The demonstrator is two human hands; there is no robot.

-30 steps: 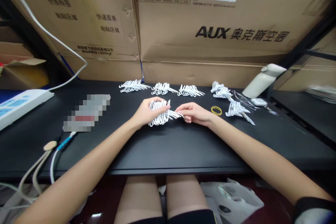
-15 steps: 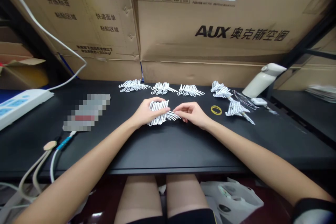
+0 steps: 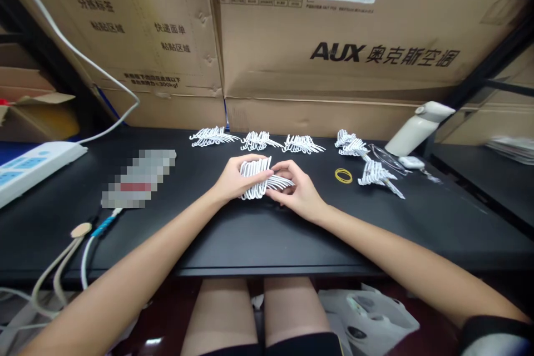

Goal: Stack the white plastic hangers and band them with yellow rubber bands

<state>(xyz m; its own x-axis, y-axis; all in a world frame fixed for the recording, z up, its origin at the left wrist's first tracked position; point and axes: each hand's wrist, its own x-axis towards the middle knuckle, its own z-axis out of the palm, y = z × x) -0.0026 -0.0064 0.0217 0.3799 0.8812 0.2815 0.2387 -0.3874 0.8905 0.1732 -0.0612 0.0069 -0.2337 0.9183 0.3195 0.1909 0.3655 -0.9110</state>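
Note:
A bundle of white hooks point(image 3: 253, 179) is held above the black table point(image 3: 258, 239), in front of my body. My left hand point(image 3: 238, 179) wraps round its left part, thumb across the front. Around the thin right ends of the bundle, the fingers and thumb of my right hand point(image 3: 297, 189) are closed. Behind my hands lie three similar white bundles, at left point(image 3: 212, 136), middle point(image 3: 259, 140) and right point(image 3: 303, 143). Further right are more white bundles point(image 3: 352, 143), one of them nearer point(image 3: 377, 173), beside yellow rubber bands point(image 3: 343, 176).
Large cardboard boxes point(image 3: 354, 22) stand along the back. A pale bottle point(image 3: 417, 130) leans at the right, near a small white case point(image 3: 411, 162) and glasses. On the left are a blurred-out device point(image 3: 139, 178) with a cable and a white power strip point(image 3: 37, 167).
My right hand has moved left and now reaches further round the thin ends of the bundle. The bundle and my left hand have shifted slightly right.

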